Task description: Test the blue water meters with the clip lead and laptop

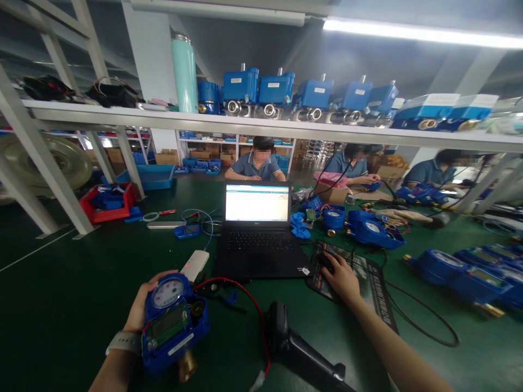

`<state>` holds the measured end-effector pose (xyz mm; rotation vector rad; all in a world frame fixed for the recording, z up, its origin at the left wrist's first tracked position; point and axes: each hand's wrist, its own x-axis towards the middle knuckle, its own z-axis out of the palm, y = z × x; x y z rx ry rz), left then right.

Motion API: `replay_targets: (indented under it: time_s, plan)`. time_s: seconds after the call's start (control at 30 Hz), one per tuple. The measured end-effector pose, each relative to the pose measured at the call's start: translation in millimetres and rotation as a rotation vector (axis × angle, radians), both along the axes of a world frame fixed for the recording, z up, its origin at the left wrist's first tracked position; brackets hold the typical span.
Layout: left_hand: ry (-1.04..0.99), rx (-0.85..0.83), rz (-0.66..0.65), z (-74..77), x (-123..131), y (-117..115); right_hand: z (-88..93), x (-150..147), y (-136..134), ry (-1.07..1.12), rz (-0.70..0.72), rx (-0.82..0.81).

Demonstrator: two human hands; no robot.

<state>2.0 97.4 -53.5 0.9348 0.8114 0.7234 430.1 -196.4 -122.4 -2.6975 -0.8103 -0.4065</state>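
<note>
My left hand (pixel 141 305) is wrapped round the far left side of a blue water meter (pixel 175 321) with a round dial, a small display board and a brass fitting. Most of its fingers are hidden behind the meter. On a dark mouse pad (pixel 368 280), my right hand (pixel 341 275) is closed over a black computer mouse (pixel 326 262). Between the hands stands an open black laptop (pixel 257 239) with a lit screen. A white box-shaped device (pixel 195 265) with a small red light lies just beyond the meter. Nearer me is a black barcode scanner (pixel 298 348).
A red wire (pixel 257 305) curves beside the scanner. Several blue meters (pixel 469 272) lie at the right, and more stand on the shelf (pixel 245 124) overhead. A red bin (pixel 108 201) is at the left. Across the bench sit three people, one (pixel 257 163) behind the laptop.
</note>
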Motion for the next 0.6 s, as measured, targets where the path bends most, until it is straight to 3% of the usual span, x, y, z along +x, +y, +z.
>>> replay_targets:
  time_s: [0.6]
  plan:
    - [-0.010, 0.042, -0.035, 0.2, -1.7, 3.1, -3.0, 0.3, 0.0, -0.039, 0.028, -0.022]
